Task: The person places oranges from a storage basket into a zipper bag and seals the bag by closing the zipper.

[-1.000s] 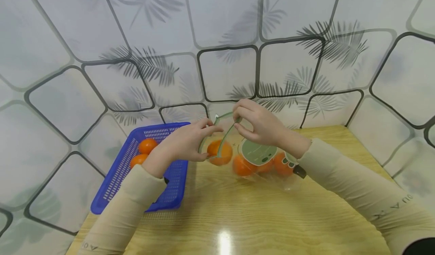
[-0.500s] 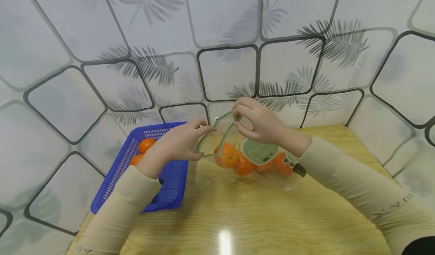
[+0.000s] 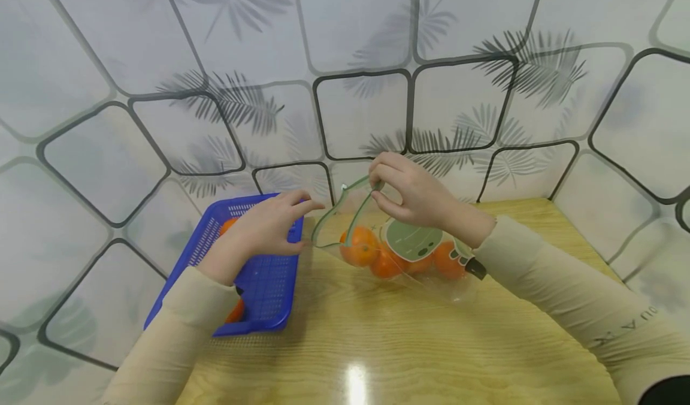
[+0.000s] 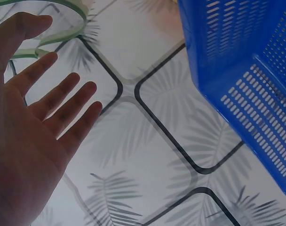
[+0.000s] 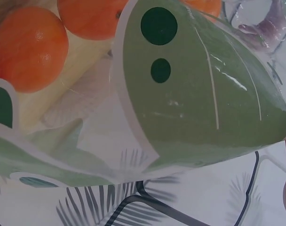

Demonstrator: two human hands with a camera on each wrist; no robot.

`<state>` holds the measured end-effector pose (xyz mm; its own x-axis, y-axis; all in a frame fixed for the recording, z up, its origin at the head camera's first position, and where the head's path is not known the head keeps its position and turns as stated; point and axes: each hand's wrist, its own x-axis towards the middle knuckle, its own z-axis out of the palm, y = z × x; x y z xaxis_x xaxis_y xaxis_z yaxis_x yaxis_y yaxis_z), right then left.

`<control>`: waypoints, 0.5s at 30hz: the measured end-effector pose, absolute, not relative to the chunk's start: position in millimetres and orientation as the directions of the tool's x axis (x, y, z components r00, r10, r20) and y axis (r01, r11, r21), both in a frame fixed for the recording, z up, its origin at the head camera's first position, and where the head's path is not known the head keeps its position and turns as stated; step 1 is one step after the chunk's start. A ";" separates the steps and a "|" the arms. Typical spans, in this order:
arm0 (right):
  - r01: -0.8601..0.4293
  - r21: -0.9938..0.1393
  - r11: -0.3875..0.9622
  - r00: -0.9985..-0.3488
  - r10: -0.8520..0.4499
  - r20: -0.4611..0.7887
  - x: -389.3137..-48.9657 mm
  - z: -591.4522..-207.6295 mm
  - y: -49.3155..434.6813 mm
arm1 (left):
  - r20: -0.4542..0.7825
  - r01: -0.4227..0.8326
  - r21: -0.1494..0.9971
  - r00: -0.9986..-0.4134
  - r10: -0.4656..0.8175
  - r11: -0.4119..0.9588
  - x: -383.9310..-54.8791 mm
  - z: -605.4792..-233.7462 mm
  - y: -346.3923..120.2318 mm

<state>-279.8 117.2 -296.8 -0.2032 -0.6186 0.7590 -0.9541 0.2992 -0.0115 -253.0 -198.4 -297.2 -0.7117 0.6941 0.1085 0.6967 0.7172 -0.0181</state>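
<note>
A pale wall (image 3: 361, 120) with dark outlines (image 3: 410, 111) and grey fronds (image 3: 242, 102) backs the wood-grain bench (image 3: 431, 345); white glare (image 3: 356, 384) lies toward its near edge.

You wear long cream sleeves (image 3: 539, 279); dark letters (image 3: 628, 327) mark the right one; beside each cuff (image 3: 507, 246) is a black piece (image 3: 475, 269).

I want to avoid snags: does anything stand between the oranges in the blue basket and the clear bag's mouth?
Yes, the blue basket: its wall nearest the bag stands between the oranges inside and the bag's open mouth. The left hand also hovers in between. I see nothing more.
</note>
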 end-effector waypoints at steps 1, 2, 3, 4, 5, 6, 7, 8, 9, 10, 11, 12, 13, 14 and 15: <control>-0.954 -0.011 0.301 -0.205 -0.620 0.758 -279.8 -296.8 117.4 | 0.113 0.697 -0.020 -0.711 0.695 0.717 -253.3 -297.6 -200.9; -0.953 -0.012 0.302 -0.206 -0.621 0.757 -279.9 -296.8 117.6 | 0.118 0.698 -0.021 -0.710 0.695 0.716 -253.8 -298.2 -203.3; -0.953 -0.011 0.304 -0.207 -0.622 0.755 -280.0 -296.8 117.8 | 0.121 0.698 -0.020 -0.709 0.694 0.716 -254.3 -298.7 -205.4; -0.952 -0.011 0.305 -0.208 -0.622 0.755 -280.1 -296.8 118.0 | 0.120 0.695 -0.018 -0.713 0.691 0.719 -254.6 -299.0 -207.6; -0.952 -0.011 0.305 -0.208 -0.623 0.754 -280.1 -296.8 118.2 | 0.116 0.688 -0.015 -0.719 0.685 0.725 -255.0 -299.2 -209.7; -0.952 -0.010 0.305 -0.208 -0.624 0.754 -280.1 -296.7 118.3 | 0.111 0.680 -0.010 -0.728 0.677 0.733 -255.3 -299.5 -211.8; -0.953 -0.011 0.303 -0.207 -0.623 0.754 -279.8 -296.5 118.3 | 0.106 0.674 -0.007 -0.734 0.671 0.739 -255.0 -299.3 -213.7; -0.953 -0.010 0.302 -0.205 -0.624 0.754 -279.8 -296.4 118.3 | 0.099 0.666 -0.001 -0.743 0.662 0.746 -255.3 -299.6 -215.7; -0.954 -0.008 0.300 -0.203 -0.624 0.754 -279.8 -296.4 118.3 | 0.092 0.657 0.003 -0.751 0.654 0.754 -255.2 -299.7 -217.6; -0.954 -0.008 0.299 -0.202 -0.625 0.754 -279.6 -296.2 118.2 | 0.084 0.648 0.008 -0.759 0.645 0.761 -254.8 -299.7 -219.5; -0.955 -0.008 0.297 -0.201 -0.625 0.754 -279.3 -296.0 118.1 | 0.080 0.641 0.013 -0.766 0.638 0.768 -254.6 -300.0 -221.4; -0.955 -0.009 0.295 -0.201 -0.626 0.754 -279.0 -295.8 118.0 | 0.078 0.636 0.017 -0.770 0.633 0.771 -254.0 -300.3 -223.1; -0.956 -0.010 0.294 -0.200 -0.626 0.753 -278.8 -295.6 117.9 | 0.076 0.631 0.021 -0.774 0.628 0.775 -253.5 -300.7 -224.8; -0.956 -0.010 0.294 -0.201 -0.627 0.752 -278.7 -295.5 117.8 | 0.073 0.625 0.028 -0.779 0.622 0.780 -253.1 -301.2 -226.6; -0.956 -0.012 0.293 -0.202 -0.628 0.752 -278.5 -295.4 117.7 | 0.072 0.622 0.032 -0.782 0.619 0.783 -252.4 -301.7 -228.2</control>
